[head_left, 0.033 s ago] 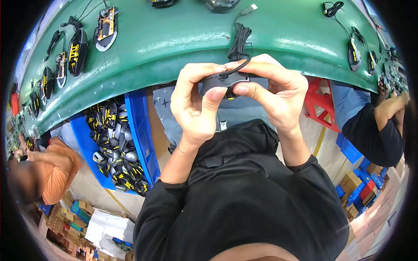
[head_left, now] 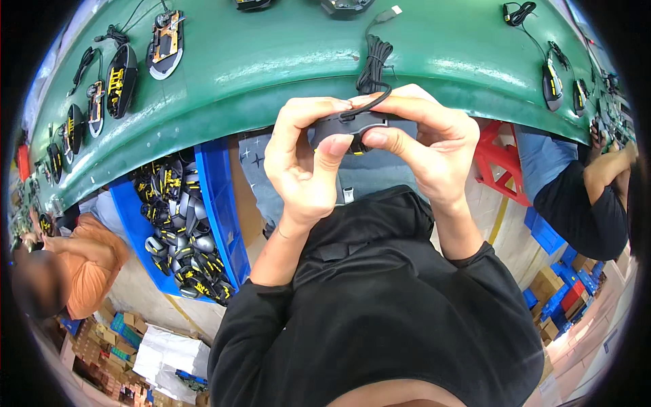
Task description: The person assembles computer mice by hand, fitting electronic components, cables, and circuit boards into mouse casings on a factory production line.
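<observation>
A dark computer mouse [head_left: 352, 123] is gripped between my two hands, just in front of the green table's near edge. My left hand [head_left: 305, 152] is closed on its left side, thumb on the near face and fingers along the far side. On the other side my right hand [head_left: 430, 139] pinches it the same way. Between the thumbs a bit of yellow shows underneath. From the mouse a black cable [head_left: 374, 64] loops up to a tied bundle at the table edge, ending in a plug [head_left: 389, 13] farther back. My fingers cover much of the mouse.
Mice and opened mouse bases [head_left: 165, 44] lie on the green table [head_left: 271, 61], left and right. A blue crate [head_left: 220, 210] of mouse shells stands at my left. People sit on both sides; a red stool [head_left: 498, 163] is at my right.
</observation>
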`<move>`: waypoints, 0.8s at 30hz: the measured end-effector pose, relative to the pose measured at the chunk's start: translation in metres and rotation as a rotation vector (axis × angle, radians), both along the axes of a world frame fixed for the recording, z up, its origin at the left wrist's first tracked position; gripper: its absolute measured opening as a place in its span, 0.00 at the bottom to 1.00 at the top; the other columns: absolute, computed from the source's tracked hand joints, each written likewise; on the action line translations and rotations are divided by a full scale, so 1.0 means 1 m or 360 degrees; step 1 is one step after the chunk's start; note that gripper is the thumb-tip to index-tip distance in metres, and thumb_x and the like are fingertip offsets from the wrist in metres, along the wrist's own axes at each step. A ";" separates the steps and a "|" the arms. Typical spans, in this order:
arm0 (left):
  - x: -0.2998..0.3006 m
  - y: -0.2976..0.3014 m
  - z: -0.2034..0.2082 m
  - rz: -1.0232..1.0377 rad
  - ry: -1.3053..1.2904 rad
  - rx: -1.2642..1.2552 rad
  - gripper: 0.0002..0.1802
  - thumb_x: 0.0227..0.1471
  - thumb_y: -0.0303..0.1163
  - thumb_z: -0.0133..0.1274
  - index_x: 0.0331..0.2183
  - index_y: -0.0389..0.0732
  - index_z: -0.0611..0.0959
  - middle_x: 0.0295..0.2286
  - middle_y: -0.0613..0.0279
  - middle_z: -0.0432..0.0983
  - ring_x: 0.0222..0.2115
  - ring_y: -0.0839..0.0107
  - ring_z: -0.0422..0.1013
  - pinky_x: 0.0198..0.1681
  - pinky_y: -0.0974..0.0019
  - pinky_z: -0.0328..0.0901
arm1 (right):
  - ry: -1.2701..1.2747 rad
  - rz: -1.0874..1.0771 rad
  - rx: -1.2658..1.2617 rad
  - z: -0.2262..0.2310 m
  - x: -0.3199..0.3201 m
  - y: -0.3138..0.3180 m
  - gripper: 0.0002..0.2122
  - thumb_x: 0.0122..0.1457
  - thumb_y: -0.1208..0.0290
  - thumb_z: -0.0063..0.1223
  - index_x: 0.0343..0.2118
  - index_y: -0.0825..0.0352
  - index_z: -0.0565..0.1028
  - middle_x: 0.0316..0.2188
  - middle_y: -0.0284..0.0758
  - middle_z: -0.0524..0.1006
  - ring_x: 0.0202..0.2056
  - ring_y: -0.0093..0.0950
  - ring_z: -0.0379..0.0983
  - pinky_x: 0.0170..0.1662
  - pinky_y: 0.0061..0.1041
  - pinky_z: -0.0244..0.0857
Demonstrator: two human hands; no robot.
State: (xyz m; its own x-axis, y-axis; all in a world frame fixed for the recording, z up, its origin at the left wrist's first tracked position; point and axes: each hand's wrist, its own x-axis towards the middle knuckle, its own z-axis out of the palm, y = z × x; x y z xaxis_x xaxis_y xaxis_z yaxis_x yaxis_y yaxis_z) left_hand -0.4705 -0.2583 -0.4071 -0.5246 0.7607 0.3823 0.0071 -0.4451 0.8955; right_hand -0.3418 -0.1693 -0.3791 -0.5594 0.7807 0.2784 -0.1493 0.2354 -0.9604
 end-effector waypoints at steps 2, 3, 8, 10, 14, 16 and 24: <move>0.000 0.001 -0.001 0.0005 -0.0016 -0.0005 0.13 0.54 0.29 0.58 0.39 0.31 0.77 0.38 0.54 0.74 0.39 0.69 0.71 0.46 0.68 0.64 | 0.0051 -0.0061 -0.0172 -0.002 -0.002 -0.004 0.13 0.44 0.80 0.67 0.36 0.70 0.82 0.32 0.38 0.82 0.34 0.24 0.78 0.40 0.22 0.71; 0.000 0.002 0.000 0.0009 -0.0100 -0.0038 0.14 0.54 0.29 0.58 0.39 0.31 0.77 0.37 0.56 0.74 0.38 0.70 0.71 0.46 0.68 0.64 | 0.0054 -0.0065 -0.0173 -0.003 -0.005 -0.006 0.13 0.44 0.80 0.67 0.36 0.70 0.82 0.32 0.38 0.82 0.34 0.24 0.78 0.40 0.22 0.71; 0.003 0.013 0.001 0.0108 -0.0869 -0.0401 0.13 0.57 0.34 0.56 0.38 0.34 0.80 0.33 0.65 0.75 0.33 0.80 0.70 0.38 0.74 0.64 | -0.0306 -0.0395 0.0681 -0.010 -0.017 -0.017 0.22 0.44 0.77 0.68 0.45 0.73 0.78 0.43 0.47 0.78 0.43 0.37 0.76 0.50 0.30 0.68; 0.007 0.016 0.015 0.0013 -0.1208 -0.0562 0.21 0.62 0.43 0.48 0.43 0.32 0.79 0.36 0.62 0.76 0.36 0.77 0.72 0.43 0.71 0.66 | -0.0600 -0.0209 0.0834 -0.005 -0.014 -0.021 0.37 0.39 0.57 0.72 0.54 0.70 0.72 0.57 0.50 0.66 0.56 0.44 0.66 0.57 0.36 0.62; 0.006 0.017 0.010 -0.0277 -0.1184 -0.0561 0.35 0.65 0.54 0.30 0.54 0.31 0.70 0.49 0.54 0.71 0.50 0.66 0.68 0.56 0.61 0.60 | -0.0444 -0.0352 0.0793 -0.022 -0.020 -0.012 0.39 0.40 0.64 0.71 0.57 0.68 0.67 0.56 0.49 0.65 0.55 0.47 0.65 0.56 0.36 0.61; 0.017 0.017 0.004 -0.0265 -0.1046 -0.0474 0.34 0.66 0.52 0.28 0.58 0.34 0.65 0.52 0.53 0.68 0.52 0.66 0.66 0.57 0.61 0.59 | -0.0443 -0.0360 0.0823 -0.018 -0.021 -0.012 0.35 0.45 0.67 0.68 0.57 0.69 0.67 0.55 0.49 0.67 0.54 0.47 0.66 0.56 0.37 0.62; 0.016 0.030 -0.007 -0.0474 -0.1410 -0.0136 0.31 0.66 0.50 0.26 0.62 0.41 0.59 0.56 0.58 0.62 0.57 0.66 0.60 0.61 0.62 0.54 | -0.0698 -0.0360 0.0902 -0.013 -0.030 -0.010 0.29 0.50 0.64 0.63 0.54 0.72 0.69 0.51 0.51 0.70 0.50 0.46 0.67 0.53 0.37 0.63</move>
